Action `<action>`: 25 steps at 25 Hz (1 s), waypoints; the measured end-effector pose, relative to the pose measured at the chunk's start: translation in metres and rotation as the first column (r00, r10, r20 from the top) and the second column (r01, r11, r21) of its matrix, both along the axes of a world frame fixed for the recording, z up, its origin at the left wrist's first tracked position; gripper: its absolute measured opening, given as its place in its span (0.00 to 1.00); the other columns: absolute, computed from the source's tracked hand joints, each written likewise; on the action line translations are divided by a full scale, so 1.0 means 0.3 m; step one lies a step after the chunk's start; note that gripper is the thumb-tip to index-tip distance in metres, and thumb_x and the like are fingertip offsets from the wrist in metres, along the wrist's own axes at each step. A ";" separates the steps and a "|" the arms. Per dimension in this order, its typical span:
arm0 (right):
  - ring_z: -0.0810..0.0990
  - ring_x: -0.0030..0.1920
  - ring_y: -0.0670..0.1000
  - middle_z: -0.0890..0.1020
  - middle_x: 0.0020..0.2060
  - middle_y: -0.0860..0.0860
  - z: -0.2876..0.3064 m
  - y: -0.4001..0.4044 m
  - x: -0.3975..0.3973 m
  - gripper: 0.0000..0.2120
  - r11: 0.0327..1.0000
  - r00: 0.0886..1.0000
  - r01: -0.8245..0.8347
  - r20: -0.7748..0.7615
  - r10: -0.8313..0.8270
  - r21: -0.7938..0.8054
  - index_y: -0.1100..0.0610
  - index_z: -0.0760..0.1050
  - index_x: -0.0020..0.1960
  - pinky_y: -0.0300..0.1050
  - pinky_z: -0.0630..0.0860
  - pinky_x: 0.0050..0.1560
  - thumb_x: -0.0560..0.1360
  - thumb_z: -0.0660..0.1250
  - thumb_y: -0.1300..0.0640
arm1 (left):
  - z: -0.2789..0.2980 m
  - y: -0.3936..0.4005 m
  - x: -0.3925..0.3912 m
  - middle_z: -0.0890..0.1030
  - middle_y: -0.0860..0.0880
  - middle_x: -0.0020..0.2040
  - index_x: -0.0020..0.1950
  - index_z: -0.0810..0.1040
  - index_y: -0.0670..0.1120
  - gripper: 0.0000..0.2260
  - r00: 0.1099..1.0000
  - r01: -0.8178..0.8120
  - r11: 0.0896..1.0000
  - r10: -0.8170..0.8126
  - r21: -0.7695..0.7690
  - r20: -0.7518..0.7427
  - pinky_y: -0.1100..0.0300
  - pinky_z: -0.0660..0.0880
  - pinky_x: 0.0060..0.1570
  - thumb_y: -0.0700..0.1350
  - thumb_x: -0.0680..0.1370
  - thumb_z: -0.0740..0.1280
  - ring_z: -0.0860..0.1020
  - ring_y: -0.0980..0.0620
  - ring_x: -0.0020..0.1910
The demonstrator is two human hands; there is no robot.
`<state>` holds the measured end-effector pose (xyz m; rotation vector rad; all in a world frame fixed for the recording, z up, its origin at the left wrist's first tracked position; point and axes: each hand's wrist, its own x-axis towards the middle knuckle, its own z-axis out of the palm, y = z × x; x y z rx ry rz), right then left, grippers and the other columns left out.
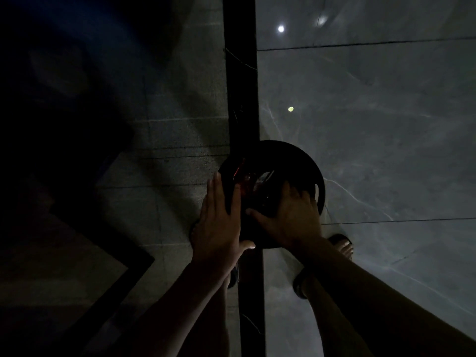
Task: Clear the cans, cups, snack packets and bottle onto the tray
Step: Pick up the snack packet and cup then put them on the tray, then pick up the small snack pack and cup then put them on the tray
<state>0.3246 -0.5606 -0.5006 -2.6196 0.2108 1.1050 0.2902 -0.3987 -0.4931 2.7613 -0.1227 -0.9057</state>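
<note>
The scene is very dark. A round black tray [313,173] is held above the floor in the middle of the head view. My left hand [219,222] lies along its left rim, fingers stretched flat and thumb tucked under the near edge. My right hand [288,215] arches over dark things on the tray with its fingers curled; what lies under it is hidden. A shiny red snack packet [242,180] shows on the tray between my two hands. No cans, cups or bottle can be made out in the dark.
Below is a tiled floor: rough grey tiles [175,150] on the left, glossy marble tiles [373,124] on the right, a black strip [240,73] between them. My sandalled feet [342,247] stand under the tray. A dark angular shape [77,253] fills the lower left.
</note>
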 end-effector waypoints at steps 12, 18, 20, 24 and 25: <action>0.73 0.64 0.54 0.78 0.62 0.53 0.463 -0.193 -0.196 0.26 0.979 0.998 0.059 -0.016 -0.057 0.197 0.51 0.65 0.72 0.49 0.73 0.62 0.78 0.62 0.44 | 0.328 0.060 0.199 0.67 0.39 0.70 0.74 0.60 0.45 0.36 0.935 -0.085 0.995 0.060 -0.055 -0.349 0.45 0.72 0.63 0.55 0.72 0.71 0.70 0.39 0.67; 0.77 0.59 0.57 0.80 0.57 0.57 1.060 -0.269 -0.143 0.24 0.991 1.000 0.019 -0.001 -0.019 0.131 0.55 0.67 0.71 0.50 0.75 0.57 0.78 0.61 0.46 | 0.962 0.047 0.220 0.78 0.40 0.61 0.68 0.70 0.41 0.19 0.919 -0.292 0.937 0.220 -0.191 -0.328 0.49 0.73 0.61 0.48 0.79 0.64 0.77 0.41 0.60; 0.79 0.57 0.57 0.81 0.57 0.57 1.308 -0.245 -0.141 0.22 0.974 0.991 0.034 0.116 -0.061 0.223 0.55 0.69 0.70 0.48 0.75 0.55 0.79 0.62 0.47 | 1.203 0.054 0.153 0.79 0.43 0.57 0.67 0.71 0.42 0.18 0.924 -0.302 0.928 0.227 -0.221 -0.308 0.52 0.74 0.56 0.47 0.79 0.64 0.78 0.43 0.57; 0.81 0.45 0.49 0.83 0.47 0.50 1.672 -0.253 -0.190 0.17 0.876 0.899 0.212 0.266 -0.349 0.432 0.50 0.73 0.64 0.43 0.76 0.48 0.77 0.65 0.47 | 1.532 0.126 -0.042 0.79 0.53 0.48 0.57 0.76 0.48 0.08 0.906 -0.402 0.859 0.322 -0.317 -0.276 0.64 0.69 0.39 0.47 0.80 0.63 0.79 0.53 0.48; 0.81 0.42 0.45 0.82 0.44 0.47 1.730 -0.282 -0.225 0.15 0.855 0.855 0.260 0.305 -0.419 0.448 0.48 0.74 0.62 0.41 0.75 0.45 0.76 0.66 0.47 | 1.595 0.146 -0.095 0.80 0.55 0.46 0.53 0.77 0.51 0.05 0.899 -0.426 0.835 0.348 -0.348 -0.265 0.69 0.69 0.39 0.47 0.81 0.63 0.79 0.60 0.45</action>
